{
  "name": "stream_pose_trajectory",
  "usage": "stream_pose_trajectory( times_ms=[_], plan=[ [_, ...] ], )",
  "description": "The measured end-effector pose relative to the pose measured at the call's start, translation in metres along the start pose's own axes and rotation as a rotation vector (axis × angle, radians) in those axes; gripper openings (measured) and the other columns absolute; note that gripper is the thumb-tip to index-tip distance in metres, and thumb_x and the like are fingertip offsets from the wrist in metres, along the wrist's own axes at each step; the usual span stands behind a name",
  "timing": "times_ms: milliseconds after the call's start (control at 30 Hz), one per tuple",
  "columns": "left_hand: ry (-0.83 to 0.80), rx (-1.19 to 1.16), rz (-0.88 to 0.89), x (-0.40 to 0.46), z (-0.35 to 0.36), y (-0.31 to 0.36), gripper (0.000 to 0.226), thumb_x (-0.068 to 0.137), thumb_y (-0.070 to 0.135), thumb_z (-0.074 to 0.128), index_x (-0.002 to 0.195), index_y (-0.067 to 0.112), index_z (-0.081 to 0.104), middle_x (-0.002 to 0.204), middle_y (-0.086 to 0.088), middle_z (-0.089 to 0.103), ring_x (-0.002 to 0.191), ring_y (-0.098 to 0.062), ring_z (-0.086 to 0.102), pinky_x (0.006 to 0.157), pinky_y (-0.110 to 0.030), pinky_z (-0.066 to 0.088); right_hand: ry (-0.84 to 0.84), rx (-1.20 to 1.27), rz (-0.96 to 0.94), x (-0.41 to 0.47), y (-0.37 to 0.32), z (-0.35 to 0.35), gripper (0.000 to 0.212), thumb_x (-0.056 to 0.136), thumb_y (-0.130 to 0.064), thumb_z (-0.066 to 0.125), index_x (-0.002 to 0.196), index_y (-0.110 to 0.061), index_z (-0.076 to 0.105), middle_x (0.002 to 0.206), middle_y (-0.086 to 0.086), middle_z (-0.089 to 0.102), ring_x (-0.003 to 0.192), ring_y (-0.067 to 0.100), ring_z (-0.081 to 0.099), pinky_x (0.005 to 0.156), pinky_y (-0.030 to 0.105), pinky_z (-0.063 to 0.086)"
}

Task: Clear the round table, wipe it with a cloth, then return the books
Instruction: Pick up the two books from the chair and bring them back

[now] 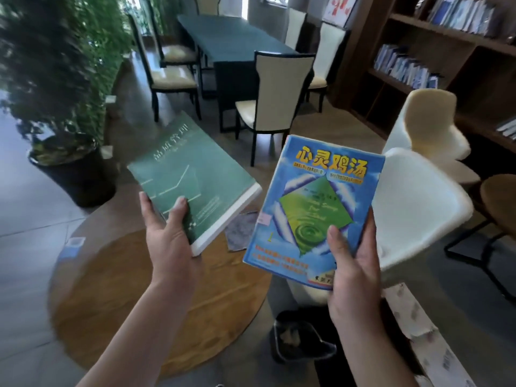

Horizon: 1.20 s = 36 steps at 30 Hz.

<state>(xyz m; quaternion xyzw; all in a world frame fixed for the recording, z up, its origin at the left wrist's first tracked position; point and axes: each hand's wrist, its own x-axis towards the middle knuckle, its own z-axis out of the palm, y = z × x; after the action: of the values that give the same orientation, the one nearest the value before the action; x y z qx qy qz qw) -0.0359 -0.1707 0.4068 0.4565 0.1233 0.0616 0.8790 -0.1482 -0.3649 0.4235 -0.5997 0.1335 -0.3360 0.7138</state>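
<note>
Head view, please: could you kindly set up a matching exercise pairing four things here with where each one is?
Things:
1. green book
2. blue book
3. cloth
4. bin

Places:
A. on the floor beside the round table
B. held in the right hand
C. lying on the round table
D. held in the left hand

Pairs: 1-D, 2-B, 3-C, 4-A

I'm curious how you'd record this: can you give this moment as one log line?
left hand: holds green book | right hand: holds blue book | cloth: on round table
</note>
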Motion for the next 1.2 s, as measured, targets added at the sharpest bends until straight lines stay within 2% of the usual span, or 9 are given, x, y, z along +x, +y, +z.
stream_pose_trajectory(
  times_ms=[100, 200, 367, 533, 667, 767, 900, 1033, 1200],
  plan=[
    [0.084, 0.014, 0.128, -0.015, -0.007, 0.003, 0.078, 0.103, 0.013, 0.061, 0.164, 0.038, 0.017, 0.157, 0.013, 0.047, 0.126, -0.012, 0.065, 0.102, -0.037, 0.057, 0.005, -0.005, 0.01, -0.015, 0.004, 0.016, 0.056, 0.099, -0.019, 0.063, 0.142, -0.05, 0.047, 0.138, -0.018, 0.066, 0.128, 0.011, 0.064, 0.102, 0.037, 0.055],
    [0.139, 0.012, 0.2, -0.038, -0.011, 0.0, 0.078, 0.104, 0.009, 0.059, 0.163, 0.036, 0.017, 0.151, 0.014, 0.052, 0.118, -0.007, 0.068, 0.092, -0.027, 0.059, -0.018, -0.006, -0.011, -0.028, 0.006, 0.021, 0.06, 0.102, -0.015, 0.06, 0.151, -0.041, 0.04, 0.143, -0.014, 0.063, 0.128, 0.008, 0.063, 0.098, 0.025, 0.055],
    [0.199, 0.001, 0.166, -0.068, -0.027, -0.008, 0.076, 0.103, 0.007, 0.06, 0.162, 0.036, 0.022, 0.145, 0.007, 0.06, 0.107, -0.011, 0.074, 0.078, -0.022, 0.06, -0.103, -0.003, 0.022, -0.049, 0.013, 0.019, 0.063, 0.102, -0.015, 0.059, 0.159, -0.028, 0.035, 0.148, -0.007, 0.06, 0.131, 0.013, 0.062, 0.107, 0.034, 0.053],
    [0.328, 0.053, 0.151, -0.06, -0.08, 0.009, 0.072, 0.102, 0.013, 0.062, 0.161, 0.036, 0.027, 0.121, 0.023, 0.073, 0.113, -0.013, 0.072, 0.086, -0.03, 0.062, -0.127, 0.001, 0.133, -0.061, 0.03, 0.031, 0.062, 0.103, -0.013, 0.06, 0.157, -0.033, 0.038, 0.144, -0.008, 0.063, 0.128, 0.015, 0.065, 0.102, 0.037, 0.057],
    [0.384, 0.086, 0.131, -0.021, -0.138, 0.028, 0.077, 0.098, 0.018, 0.068, 0.16, 0.039, 0.026, 0.137, 0.014, 0.066, 0.119, -0.022, 0.07, 0.101, -0.052, 0.056, -0.111, -0.04, 0.181, -0.056, 0.053, 0.049, 0.062, 0.103, -0.015, 0.061, 0.157, -0.036, 0.039, 0.144, -0.01, 0.063, 0.126, 0.013, 0.065, 0.104, 0.046, 0.056],
    [0.337, 0.055, 0.044, 0.017, -0.177, 0.036, 0.07, 0.099, 0.013, 0.065, 0.157, 0.038, 0.033, 0.135, 0.003, 0.069, 0.113, -0.027, 0.072, 0.084, -0.044, 0.063, -0.092, -0.084, 0.21, -0.049, 0.081, 0.079, 0.062, 0.103, -0.015, 0.062, 0.157, -0.036, 0.04, 0.144, -0.01, 0.063, 0.127, 0.013, 0.065, 0.105, 0.045, 0.055],
    [0.268, 0.003, -0.145, 0.071, -0.223, 0.042, 0.061, 0.097, 0.014, 0.066, 0.149, 0.039, 0.046, 0.136, -0.012, 0.068, 0.087, -0.021, 0.074, 0.058, -0.033, 0.062, -0.056, -0.114, 0.253, -0.043, 0.119, 0.126, 0.062, 0.103, -0.011, 0.063, 0.156, -0.035, 0.042, 0.141, -0.011, 0.065, 0.125, 0.012, 0.066, 0.103, 0.041, 0.056],
    [0.252, -0.006, -0.296, 0.115, -0.26, 0.045, 0.064, 0.093, 0.014, 0.069, 0.147, 0.04, 0.047, 0.137, -0.013, 0.067, 0.083, -0.021, 0.074, 0.056, -0.032, 0.061, -0.016, -0.147, 0.313, -0.043, 0.151, 0.161, 0.06, 0.102, -0.009, 0.063, 0.154, -0.032, 0.045, 0.138, -0.008, 0.067, 0.123, 0.015, 0.068, 0.091, 0.029, 0.06],
    [0.188, 0.071, -0.4, 0.159, -0.282, 0.041, 0.062, 0.09, 0.013, 0.071, 0.142, 0.041, 0.053, 0.133, -0.01, 0.07, 0.089, -0.024, 0.075, 0.059, -0.034, 0.063, 0.005, -0.238, 0.395, -0.045, 0.187, 0.182, 0.06, 0.102, -0.014, 0.065, 0.152, -0.039, 0.046, 0.138, -0.008, 0.067, 0.122, 0.018, 0.068, 0.101, 0.048, 0.057]
  ],
)
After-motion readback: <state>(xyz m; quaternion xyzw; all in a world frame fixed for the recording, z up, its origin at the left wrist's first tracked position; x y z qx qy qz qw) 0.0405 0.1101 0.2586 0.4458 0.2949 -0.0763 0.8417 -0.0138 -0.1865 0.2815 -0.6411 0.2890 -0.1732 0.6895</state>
